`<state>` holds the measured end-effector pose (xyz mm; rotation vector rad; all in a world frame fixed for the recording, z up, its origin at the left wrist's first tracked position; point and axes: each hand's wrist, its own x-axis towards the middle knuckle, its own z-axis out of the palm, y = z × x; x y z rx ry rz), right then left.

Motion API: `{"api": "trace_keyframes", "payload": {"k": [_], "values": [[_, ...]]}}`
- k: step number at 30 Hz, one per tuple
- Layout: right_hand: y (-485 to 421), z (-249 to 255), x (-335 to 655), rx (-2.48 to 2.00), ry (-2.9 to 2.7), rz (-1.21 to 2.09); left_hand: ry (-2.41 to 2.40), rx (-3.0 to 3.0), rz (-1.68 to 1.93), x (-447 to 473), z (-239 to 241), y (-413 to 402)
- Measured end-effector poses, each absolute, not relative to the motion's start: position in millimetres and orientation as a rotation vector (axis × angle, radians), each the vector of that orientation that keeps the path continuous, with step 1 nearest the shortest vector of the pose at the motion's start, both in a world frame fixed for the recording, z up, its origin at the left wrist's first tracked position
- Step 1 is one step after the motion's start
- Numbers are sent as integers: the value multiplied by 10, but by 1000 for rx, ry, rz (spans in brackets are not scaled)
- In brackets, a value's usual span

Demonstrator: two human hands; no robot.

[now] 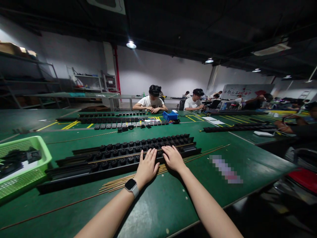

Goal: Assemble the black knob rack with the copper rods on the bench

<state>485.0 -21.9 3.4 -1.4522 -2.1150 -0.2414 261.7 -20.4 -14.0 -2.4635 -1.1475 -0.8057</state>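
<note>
Green tabletop [153, 219] stretches across my view, under hanging lamps [131, 44] and a dark ceiling, with a pale wall [158, 72] behind. Across the table I see two co-workers in white tops [154, 102], bent over their own work, and a blue bin [170, 116] near the closer one.

Nearer to me, black rails [116, 167] lie side by side, slanting up to the right, with rows of round black parts set in them. One brass-coloured rod [104, 161] lies lengthwise over them. I have the left hand [148, 165] laid flat above the nearest rail, fingers straight, thumb apart, nothing gripped. The right hand [174, 159] is just beside it, palm down, fingers extended and loosely together, also unclenched. Both sets of fingertips reach the thin rod; from here I can't tell how firmly they touch it.

More brass rods [112, 185] lie bundled on the table along the front of the rails, passing beneath both hands. A smartwatch [130, 185] circles the left wrist. At far left sits a light-green basket [27, 185] holding black pieces [27, 155].
</note>
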Motion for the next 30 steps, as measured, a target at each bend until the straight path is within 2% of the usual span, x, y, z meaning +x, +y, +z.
{"api": "trace_keyframes", "payload": {"k": [30], "values": [[-122, -84, 5316, -1706, -1838, -213, -1129, -2439, -792, 2598, -143, -209]]}}
